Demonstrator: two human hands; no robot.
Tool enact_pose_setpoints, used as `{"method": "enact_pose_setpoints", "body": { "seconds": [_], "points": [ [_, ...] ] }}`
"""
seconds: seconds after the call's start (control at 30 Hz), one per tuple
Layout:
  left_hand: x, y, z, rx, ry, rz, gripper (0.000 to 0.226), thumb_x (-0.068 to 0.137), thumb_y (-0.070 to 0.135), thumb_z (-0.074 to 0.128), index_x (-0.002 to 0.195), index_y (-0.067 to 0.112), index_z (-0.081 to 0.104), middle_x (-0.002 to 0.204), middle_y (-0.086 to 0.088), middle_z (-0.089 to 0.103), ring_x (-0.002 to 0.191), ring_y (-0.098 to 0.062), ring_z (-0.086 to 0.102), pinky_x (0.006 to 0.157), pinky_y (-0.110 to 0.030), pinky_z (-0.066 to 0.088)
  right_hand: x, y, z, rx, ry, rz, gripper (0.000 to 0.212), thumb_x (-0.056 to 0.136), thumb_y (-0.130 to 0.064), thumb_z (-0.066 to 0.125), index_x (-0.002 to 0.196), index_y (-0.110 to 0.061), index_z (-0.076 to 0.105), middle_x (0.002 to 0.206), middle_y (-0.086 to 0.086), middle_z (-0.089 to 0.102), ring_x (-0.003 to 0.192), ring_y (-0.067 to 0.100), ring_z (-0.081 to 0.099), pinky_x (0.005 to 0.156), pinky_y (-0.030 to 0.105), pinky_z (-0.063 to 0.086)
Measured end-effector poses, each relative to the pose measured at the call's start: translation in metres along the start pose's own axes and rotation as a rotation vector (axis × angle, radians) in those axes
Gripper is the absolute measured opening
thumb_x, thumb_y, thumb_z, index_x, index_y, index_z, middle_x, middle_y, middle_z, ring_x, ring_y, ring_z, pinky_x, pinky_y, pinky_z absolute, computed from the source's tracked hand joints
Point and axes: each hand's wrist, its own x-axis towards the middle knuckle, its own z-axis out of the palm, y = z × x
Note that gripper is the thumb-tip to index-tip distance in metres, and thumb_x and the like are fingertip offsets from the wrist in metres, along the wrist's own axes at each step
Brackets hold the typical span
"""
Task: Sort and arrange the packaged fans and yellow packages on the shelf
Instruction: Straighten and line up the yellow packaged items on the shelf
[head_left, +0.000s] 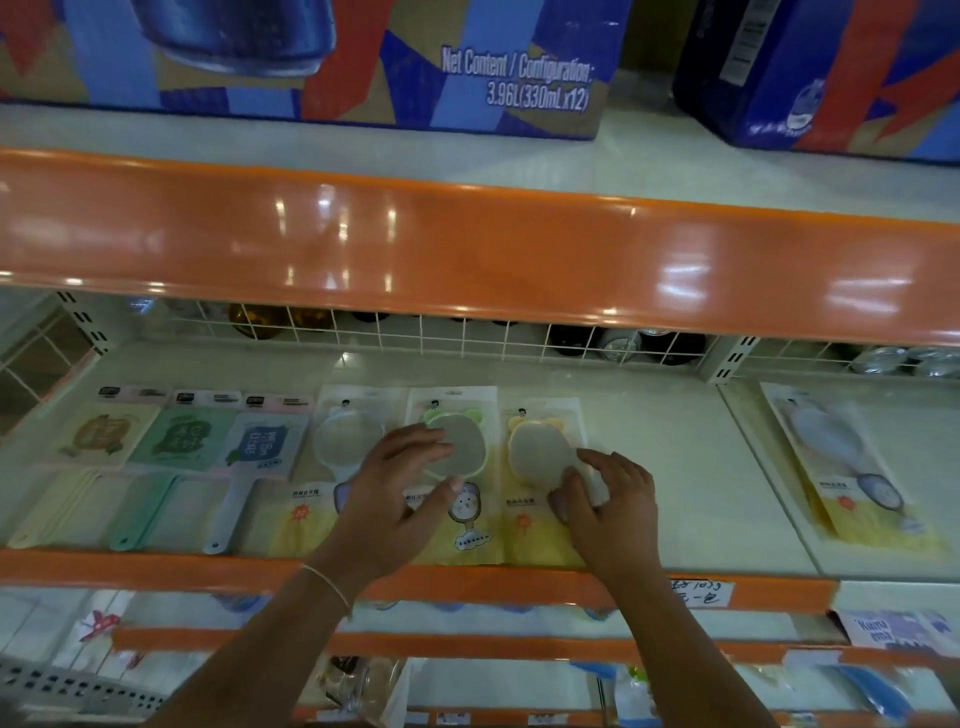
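Head camera looks down, close over shelf (675, 467)

Six packaged fans (260, 457) flat in a row on the shelf (701, 467), seventh yellow package (852, 467) angled apart at right
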Motion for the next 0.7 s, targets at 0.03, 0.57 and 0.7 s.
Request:
{"method": "enact_pose_setpoints", "body": {
  "seconds": [0.03,0.57,0.7],
  "points": [
    [0.006,0.011,0.005,0.01,0.014,0.016,0.042,0.086,0.043,0.057,0.11,0.012,0.071,0.12,0.002,0.062,0.12,-0.001,0.05,0.102,-0.013,0.036,0.004,0.005,-0.008,0.018,0.018,-0.015,0.038,0.082,-0.037,0.055,0.101,-0.01,0.072,0.099,0.006,0.073,0.098,0.029,0.063,0.091,0.038,0.046],
    [0.097,0.188,0.213,0.141,-0.217,-0.099,0.045,0.095,0.035,0.052,0.137,0.016,0.049,0.138,0.0,0.049,0.13,-0.016,0.041,0.106,-0.026,0.032,0.086,0.162,-0.196,-0.054,0.214,0.111,0.03,0.088,-0.023,0.066,0.108,-0.002,0.07,0.102,0.017,0.072,0.089,0.034,0.068,0.087,0.035,0.05],
    [0.105,0.214,0.263,0.081,-0.332,-0.16,0.046,0.096,0.032,0.051,0.138,0.016,0.048,0.141,-0.001,0.048,0.131,-0.016,0.043,0.11,-0.029,0.034,0.093,0.204,-0.216,-0.117,0.126,0.266,0.044,0.084,-0.04,0.067,0.117,-0.01,0.064,0.102,0.014,0.072,0.086,0.032,0.068,0.087,0.041,0.053]
  ]
}}
